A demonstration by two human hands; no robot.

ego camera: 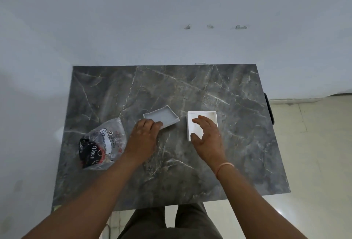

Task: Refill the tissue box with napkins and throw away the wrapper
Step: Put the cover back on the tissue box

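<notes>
Head camera looks steeply down onto the table (190,162), seemingly from standing height.

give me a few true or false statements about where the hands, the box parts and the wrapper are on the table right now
1. The left hand touches the near edge of the grey shallow rectangular lid. True.
2. The crumpled clear plastic wrapper with black print lies inside the white rectangular box. False: it lies on the dark marble table, left of the left hand.
3. The right hand is over the white box, fingers spread. True.
4. The grey lid sits closed on the white box. False: it lies beside it, apart, to the left.
5. The right hand holds the wrapper. False: nothing touches the wrapper.
</notes>
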